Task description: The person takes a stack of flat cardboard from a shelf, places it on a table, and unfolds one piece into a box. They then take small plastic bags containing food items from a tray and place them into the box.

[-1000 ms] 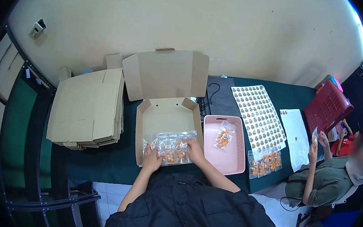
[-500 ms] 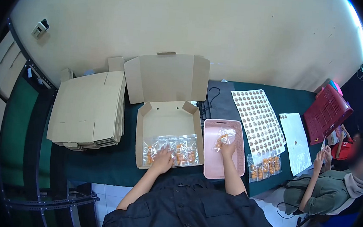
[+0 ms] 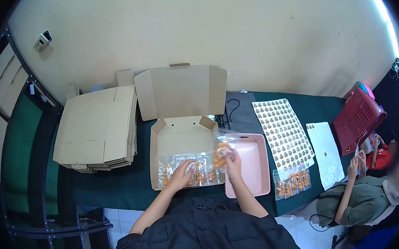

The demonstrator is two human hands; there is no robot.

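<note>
An open cardboard box (image 3: 178, 139) stands in front of me with its lid up. Along its near side lies a row of clear plastic packets (image 3: 200, 173) with round orange pieces inside. Fingers extended, my left hand (image 3: 181, 174) rests over these packets. My right hand (image 3: 232, 164) is closed on another packet of orange pieces (image 3: 220, 155), held above the box's right edge. Just right of the box sits a pink basket (image 3: 255, 164), its bottom bare where it shows.
Flattened cardboard boxes (image 3: 95, 125) are stacked at left. Right of the basket lie a sticker sheet (image 3: 283, 131), more packets (image 3: 293, 184) and a white sheet (image 3: 326, 155). A dark red basket (image 3: 358, 120) stands farther right, near a seated person (image 3: 359, 202).
My right hand has lifted its packet out of the pink basket and moved left to the box's edge. My left hand has shifted slightly right over the packets.
</note>
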